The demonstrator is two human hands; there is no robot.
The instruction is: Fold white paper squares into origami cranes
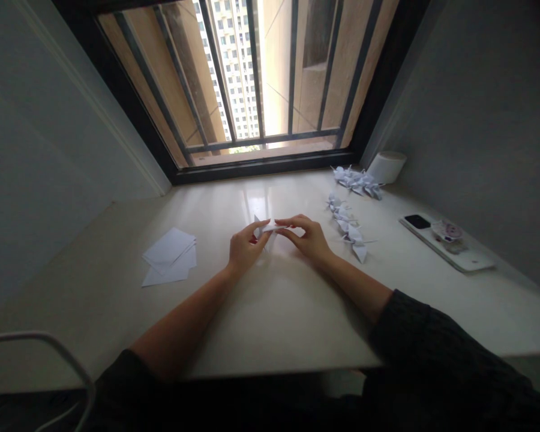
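A partly folded piece of white paper (270,226) lies at the middle of the pale table (274,312), held from both sides. My left hand (245,246) pinches its left end with thumb and fingers closed. My right hand (308,237) pinches its right end, fingers pressed together over the fold. A stack of flat white paper sheets (170,257) rests to the left of my left hand, apart from it.
A row of folded paper cranes (347,227) lies right of my right hand, with another cluster (357,181) near the window. A white round container (387,166) stands in the back right corner. A phone on a white tray (445,241) sits at right. A chair rail (49,354) shows lower left.
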